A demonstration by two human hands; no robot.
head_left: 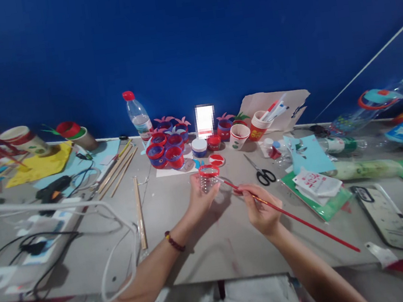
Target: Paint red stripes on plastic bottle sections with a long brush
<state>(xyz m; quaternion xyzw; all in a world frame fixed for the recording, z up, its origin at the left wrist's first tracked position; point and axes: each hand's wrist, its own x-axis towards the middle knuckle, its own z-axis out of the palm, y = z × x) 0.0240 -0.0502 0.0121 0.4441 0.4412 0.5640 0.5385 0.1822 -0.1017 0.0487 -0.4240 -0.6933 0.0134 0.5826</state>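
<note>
Left hand point(196, 199): grips clear cup point(208, 184). Right hand point(263, 208): pinches red brush point(299, 218), tip at cup's three o'clock. Advisable: steady cup, light, even strokes.

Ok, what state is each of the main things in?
Clear plastic cup with red rim, upright in left hand
Long red-handled paintbrush, in right hand, tip by the cup
Clear plastic bottle with red cap, upright, capped
Round blue jar with white lid, closed
Small red jar, apparently open
Black-handled metal scissors, lying flat
Pale rectangular phone, camera side up
</note>
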